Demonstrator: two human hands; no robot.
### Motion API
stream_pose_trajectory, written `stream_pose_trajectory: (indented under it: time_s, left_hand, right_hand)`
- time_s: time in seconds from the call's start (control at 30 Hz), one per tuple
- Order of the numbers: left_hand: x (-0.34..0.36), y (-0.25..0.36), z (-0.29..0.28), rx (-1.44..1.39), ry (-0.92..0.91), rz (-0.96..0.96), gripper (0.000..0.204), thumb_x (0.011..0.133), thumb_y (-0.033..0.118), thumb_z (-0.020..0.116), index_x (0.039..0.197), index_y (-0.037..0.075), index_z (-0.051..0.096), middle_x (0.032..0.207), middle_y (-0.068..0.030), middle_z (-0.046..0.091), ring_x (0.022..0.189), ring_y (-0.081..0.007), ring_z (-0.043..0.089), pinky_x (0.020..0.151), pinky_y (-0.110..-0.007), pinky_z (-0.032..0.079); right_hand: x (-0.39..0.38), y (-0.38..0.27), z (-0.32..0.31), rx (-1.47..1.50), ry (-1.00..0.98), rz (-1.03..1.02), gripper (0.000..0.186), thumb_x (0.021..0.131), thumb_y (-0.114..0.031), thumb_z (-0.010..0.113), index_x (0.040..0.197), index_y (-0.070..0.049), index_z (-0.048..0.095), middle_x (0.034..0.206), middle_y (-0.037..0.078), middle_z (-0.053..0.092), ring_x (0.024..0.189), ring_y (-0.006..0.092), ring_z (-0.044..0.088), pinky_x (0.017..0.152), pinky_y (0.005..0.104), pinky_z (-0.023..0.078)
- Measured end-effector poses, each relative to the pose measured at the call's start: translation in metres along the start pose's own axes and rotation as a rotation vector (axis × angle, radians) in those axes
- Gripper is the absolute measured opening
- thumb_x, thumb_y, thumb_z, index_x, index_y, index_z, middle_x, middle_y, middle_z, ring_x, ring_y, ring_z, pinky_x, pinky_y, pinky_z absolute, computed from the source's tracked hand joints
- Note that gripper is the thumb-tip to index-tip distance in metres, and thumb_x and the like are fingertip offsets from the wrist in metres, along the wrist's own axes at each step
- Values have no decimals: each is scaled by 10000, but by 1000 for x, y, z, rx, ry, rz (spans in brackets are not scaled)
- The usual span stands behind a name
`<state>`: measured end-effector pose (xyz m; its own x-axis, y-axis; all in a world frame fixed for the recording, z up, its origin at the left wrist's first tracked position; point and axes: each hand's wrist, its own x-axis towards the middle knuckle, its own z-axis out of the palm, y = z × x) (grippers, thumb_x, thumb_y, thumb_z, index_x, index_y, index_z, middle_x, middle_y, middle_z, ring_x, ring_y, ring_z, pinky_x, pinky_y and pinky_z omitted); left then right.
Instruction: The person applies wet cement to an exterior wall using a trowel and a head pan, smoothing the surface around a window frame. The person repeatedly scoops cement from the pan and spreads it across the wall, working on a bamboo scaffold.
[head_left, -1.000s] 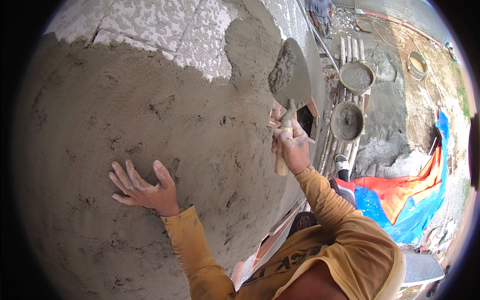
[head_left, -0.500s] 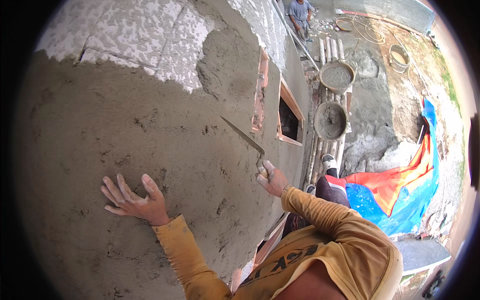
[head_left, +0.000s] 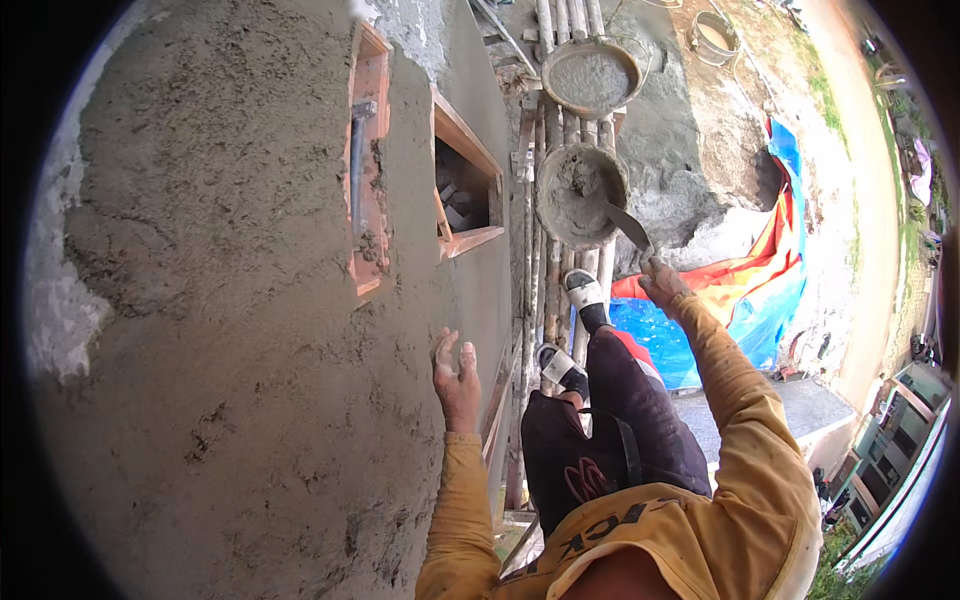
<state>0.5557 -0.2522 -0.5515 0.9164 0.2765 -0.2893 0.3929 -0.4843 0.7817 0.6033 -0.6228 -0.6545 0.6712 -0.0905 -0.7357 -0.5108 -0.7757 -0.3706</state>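
My right hand is closed on the handle of a trowel, whose blade reaches to the rim of a round pan of grey mortar on the pole platform. My left hand is open at the plastered wall, its fingers pointing up and slightly curved; whether they touch it is unclear. In the wall, above that hand, are a narrow wood-framed recess with a grey pipe in it and a dark framed opening.
I stand on a scaffold of poles. A second pan sits farther along it. A blue and orange tarp lies below at right, with a bucket on the ground farther off and a grey slab lower right.
My view has swung from the wall toward the scaffold and feet. The trowel has moved from the wall down to the nearer pan, and my left hand's fingers are less spread.
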Motion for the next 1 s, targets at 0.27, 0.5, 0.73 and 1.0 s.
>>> stream_pose_trajectory:
  time_s: [0.27, 0.5, 0.73, 1.0]
  left_hand:
    - [47, -162, 161, -4, -205, -85, 340, 899, 198, 523, 1126, -54, 511, 1181, -193, 521, 1090, -256, 517, 924, -328, 411]
    - [97, -241, 248, -170, -153, -149, 324, 898, 188, 514, 1094, -69, 535, 1067, -200, 582, 1020, -297, 550, 902, -353, 418]
    - [175, -284, 345, -326, -161, -60, 388, 924, 263, 467, 1141, -52, 528, 1111, -186, 572, 1049, -261, 538, 908, -341, 419]
    - [237, -235, 378, -536, -267, -380, 564, 917, 399, 438, 1196, -91, 460, 1168, -174, 523, 1016, -250, 531, 864, -332, 405]
  right_hand:
    - [272, -4, -37, -864, -8, -171, 297, 858, -248, 435, 989, -62, 626, 913, 155, 651, 870, 293, 633, 751, 404, 489]
    - [298, -59, 80, -1052, -121, -298, 206, 833, -184, 521, 933, -120, 690, 1033, 51, 652, 999, 213, 609, 776, 365, 510]
    - [235, -39, 27, -1134, -187, -471, 193, 775, -181, 527, 854, -88, 676, 889, 97, 670, 864, 277, 643, 727, 375, 517]
    - [279, -90, 20, -1156, -29, -520, 162, 778, -154, 539, 839, -113, 683, 893, 81, 671, 861, 247, 648, 683, 372, 518]
